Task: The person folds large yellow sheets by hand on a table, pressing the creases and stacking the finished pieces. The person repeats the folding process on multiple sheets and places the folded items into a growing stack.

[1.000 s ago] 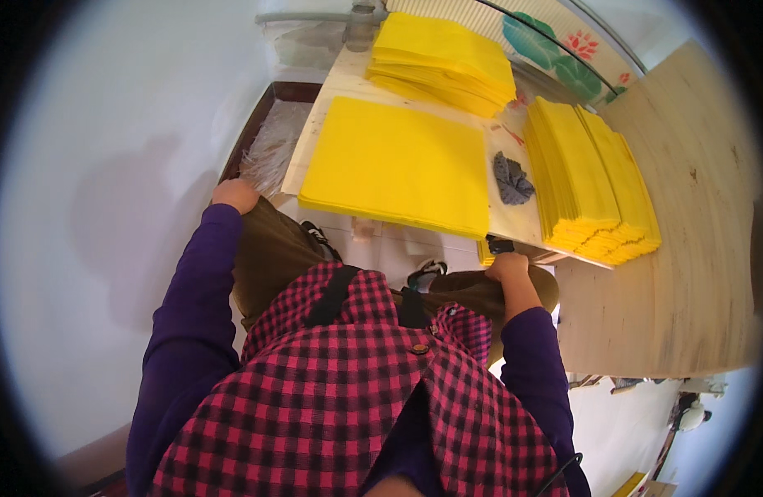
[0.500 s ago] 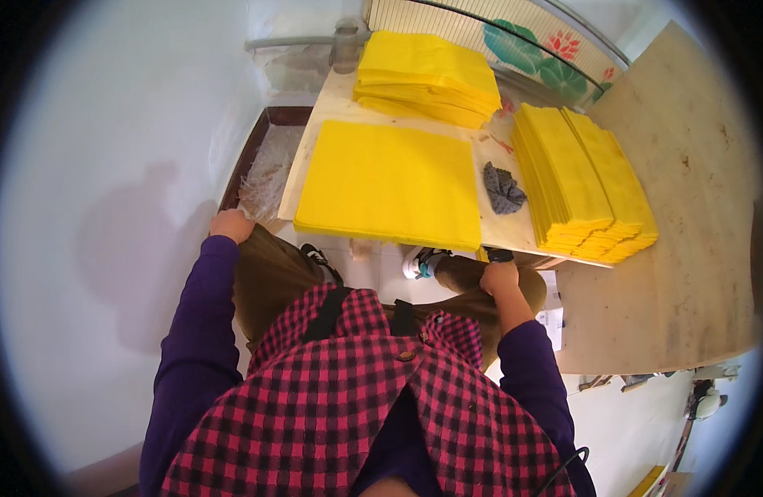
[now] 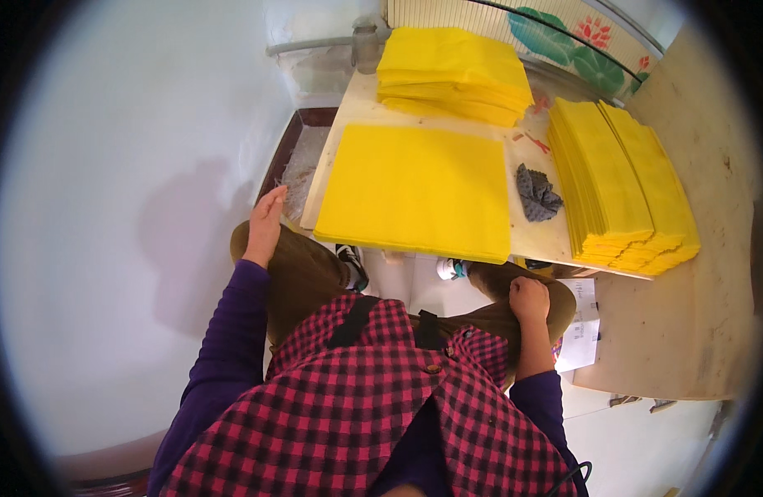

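My left hand (image 3: pixel 267 225) is raised beside my left knee, near the table's left corner, with fingers stretched out and nothing held. On my right thigh rests my right hand (image 3: pixel 530 300), fingers curled in and no object showing in it. A flat stack of yellow fabric sheets (image 3: pixel 415 192) lies at the table's front edge, touched by neither hand. Behind it is a thicker pile of folded yellow fabric (image 3: pixel 454 70). Two rows of yellow folded pieces (image 3: pixel 618 182) stand at the right. Between them and the flat stack lies a crumpled grey cloth (image 3: pixel 538 193).
The light wooden table (image 3: pixel 531 235) stands before my knees. A tall wooden panel (image 3: pixel 676 331) borders it on the right, a white wall (image 3: pixel 149 124) on the left. A clear jar (image 3: pixel 365 48) is at the back left. Red scraps (image 3: pixel 536 142) lie by the cloth.
My left hand has lifted off my knee and straightened its fingers. The right hand has drawn back from the knee onto the thigh. The whole view has shifted, placing the table farther right.
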